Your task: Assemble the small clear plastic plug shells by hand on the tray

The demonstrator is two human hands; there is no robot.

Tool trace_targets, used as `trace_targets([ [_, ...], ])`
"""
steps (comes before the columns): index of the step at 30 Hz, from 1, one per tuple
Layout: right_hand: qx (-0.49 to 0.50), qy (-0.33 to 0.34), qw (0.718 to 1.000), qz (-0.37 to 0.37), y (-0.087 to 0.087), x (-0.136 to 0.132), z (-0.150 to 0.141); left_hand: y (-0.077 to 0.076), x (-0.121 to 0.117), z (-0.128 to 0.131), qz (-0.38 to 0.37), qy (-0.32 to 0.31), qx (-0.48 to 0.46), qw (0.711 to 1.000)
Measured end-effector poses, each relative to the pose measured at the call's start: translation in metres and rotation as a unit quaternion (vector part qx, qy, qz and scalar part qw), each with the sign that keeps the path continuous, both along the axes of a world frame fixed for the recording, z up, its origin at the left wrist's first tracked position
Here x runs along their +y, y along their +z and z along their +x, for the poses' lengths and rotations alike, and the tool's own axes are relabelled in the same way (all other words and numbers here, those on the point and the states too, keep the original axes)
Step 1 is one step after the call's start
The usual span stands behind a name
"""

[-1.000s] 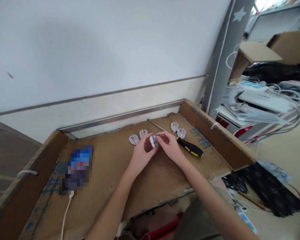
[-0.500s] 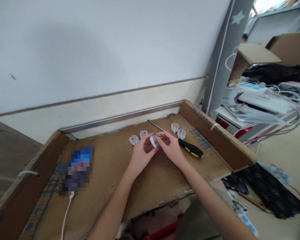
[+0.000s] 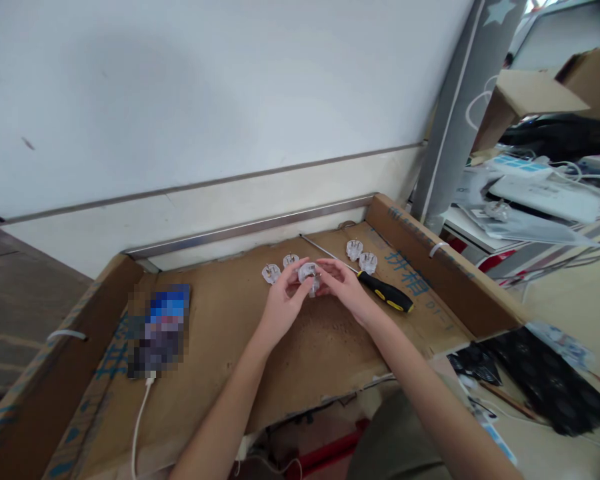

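Observation:
Between my fingertips, above the cardboard surface, I hold a clear plastic plug (image 3: 310,271) with metal pins. My left hand (image 3: 286,301) grips it from the left, and my right hand (image 3: 344,288) closes on its right side. Just beyond my left hand lie two more clear plugs, one (image 3: 271,273) nearer and one (image 3: 291,260) partly behind the fingers. To the right sit another pair, a plug (image 3: 354,249) and its neighbour (image 3: 368,262). A screwdriver (image 3: 386,291) with a black and yellow handle rests beside my right hand, its long shaft pointing away to the left.
A blurred-out phone-like object (image 3: 163,330) with a white cable (image 3: 141,420) lies at the left. Cardboard walls (image 3: 430,267) border the work surface, and a white panel (image 3: 230,100) stands behind. Cluttered boxes and cables fill a side table (image 3: 540,200) at the right.
The plug between my hands has turned, so its pin side now shows more toward me. My view has shifted slightly; the other plugs and the screwdriver stay in place.

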State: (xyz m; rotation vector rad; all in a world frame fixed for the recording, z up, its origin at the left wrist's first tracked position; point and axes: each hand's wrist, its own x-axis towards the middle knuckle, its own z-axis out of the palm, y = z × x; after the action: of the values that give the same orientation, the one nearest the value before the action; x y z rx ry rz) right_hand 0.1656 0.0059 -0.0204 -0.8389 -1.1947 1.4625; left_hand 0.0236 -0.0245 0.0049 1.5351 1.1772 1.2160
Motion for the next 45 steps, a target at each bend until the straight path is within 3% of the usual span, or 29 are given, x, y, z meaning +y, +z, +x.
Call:
trace_targets([
  [15,-0.018,-0.005,1.000,0.023,0.0034,-0.0029,-0.0017,-0.0024,0.0031,0.0004,0.016,0.086,0.012,0.996],
  [22,-0.048,-0.010,0.998,0.049,0.0009,-0.0028,-0.0040,0.0006,-0.0039,-0.0023,0.031,0.165,0.199,0.965],
  [28,-0.084,0.007,0.994,0.068,0.0007,-0.0038,-0.0031,0.0004,-0.0048,-0.0017,0.037,0.142,0.221,0.964],
  [36,-0.111,0.002,0.990,0.088,0.0036,-0.0070,-0.0021,-0.0006,-0.0023,0.0006,0.009,0.103,0.119,0.987],
  [45,-0.146,0.002,0.981,0.127,0.0033,-0.0081,-0.0013,0.0034,-0.0035,-0.0007,0.012,0.084,0.126,0.988],
])
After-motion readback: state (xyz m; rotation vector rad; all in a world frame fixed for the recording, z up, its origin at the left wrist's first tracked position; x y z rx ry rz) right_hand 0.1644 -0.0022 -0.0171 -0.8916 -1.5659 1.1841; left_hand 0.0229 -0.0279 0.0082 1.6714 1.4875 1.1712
